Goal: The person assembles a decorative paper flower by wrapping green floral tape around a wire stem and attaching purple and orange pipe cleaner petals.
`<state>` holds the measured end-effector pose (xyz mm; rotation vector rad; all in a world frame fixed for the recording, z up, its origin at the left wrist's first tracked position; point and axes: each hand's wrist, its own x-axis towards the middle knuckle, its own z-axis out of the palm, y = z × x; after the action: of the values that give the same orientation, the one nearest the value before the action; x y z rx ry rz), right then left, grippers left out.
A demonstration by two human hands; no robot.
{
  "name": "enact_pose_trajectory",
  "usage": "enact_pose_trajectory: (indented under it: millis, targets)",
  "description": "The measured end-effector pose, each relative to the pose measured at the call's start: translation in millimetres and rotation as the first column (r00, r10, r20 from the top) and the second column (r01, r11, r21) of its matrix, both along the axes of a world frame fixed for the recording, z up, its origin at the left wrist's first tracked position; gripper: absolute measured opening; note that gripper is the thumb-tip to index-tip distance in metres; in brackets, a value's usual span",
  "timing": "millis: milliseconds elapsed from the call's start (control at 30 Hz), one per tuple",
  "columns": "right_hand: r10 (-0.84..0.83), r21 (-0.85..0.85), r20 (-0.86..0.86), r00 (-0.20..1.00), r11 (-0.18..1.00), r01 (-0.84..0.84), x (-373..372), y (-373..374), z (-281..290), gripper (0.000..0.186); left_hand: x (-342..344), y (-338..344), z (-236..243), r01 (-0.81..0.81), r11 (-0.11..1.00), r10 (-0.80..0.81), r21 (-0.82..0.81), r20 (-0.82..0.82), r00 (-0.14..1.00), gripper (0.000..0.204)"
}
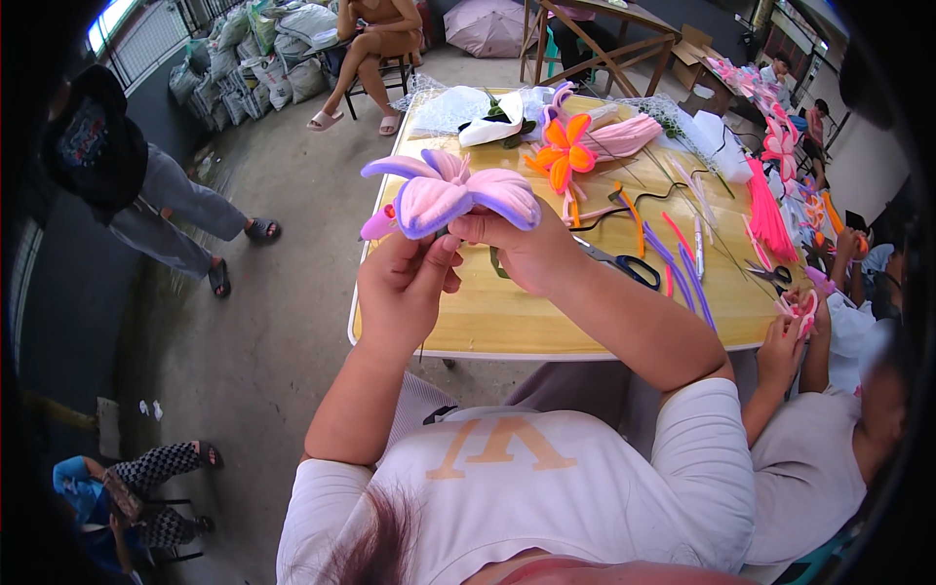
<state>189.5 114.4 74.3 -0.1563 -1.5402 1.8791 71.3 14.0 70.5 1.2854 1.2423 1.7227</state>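
Note:
A fuzzy pipe-cleaner flower [434,205], pink with purple petal edges, is held up over the table's near left part. My left hand [402,278] is closed below it, thumb and fingers pinched around its base. From the other side my right hand [517,249] grips the flower, its thumb pressed at the underside of the petals. A bit of green leaf shows beneath my right hand. The stem is mostly hidden by my fingers. On the table past my right forearm lie scissors [632,270] with dark handles.
The wooden-topped table [546,327] carries an orange flower [565,151], a pink pipe-cleaner bundle [627,136], purple strips [682,278], a pen [699,249] and wires. Bright pink strips [768,219] and more scissors [770,274] lie rightward. Another person's hands [785,341] work close at right.

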Motion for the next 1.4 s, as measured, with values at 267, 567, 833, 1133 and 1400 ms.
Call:
enact_pose_trajectory:
  millis: [267, 567, 833, 1133, 1400]
  targets:
    - [0.202, -0.168, -0.044, 0.978, 0.964, -0.206, 8, -2, 12, 0.031, -6, 3, 4, 0.425, 0.903, -0.368, -0.056, 0.407, 0.836, 0.021]
    - [0.071, -0.094, -0.004, 0.997, 0.993, -0.071, 9, 7, -2, 0.036, -1, 7, 3, 0.294, 0.943, -0.272, -0.159, 0.144, 0.951, 0.024]
    - [-0.049, -0.227, -0.071, 0.996, 0.973, 0.032, 7, 11, -9, 0.032, 2, 10, 4, 0.197, 0.968, -0.219, -0.154, -0.141, 0.966, 0.019]
    - [-0.196, -0.148, -0.009, 0.981, 0.97, 0.193, 9, 5, -7, 0.032, 5, 27, -21, -0.155, 0.946, 0.311, 0.286, -0.651, 0.693, 0.017]
    - [-0.347, -0.199, -0.025, 0.938, 0.921, 0.335, 10, 5, -3, 0.034, 16, 27, -18, -0.178, 0.972, 0.233, 0.153, -0.553, 0.8, 0.015]
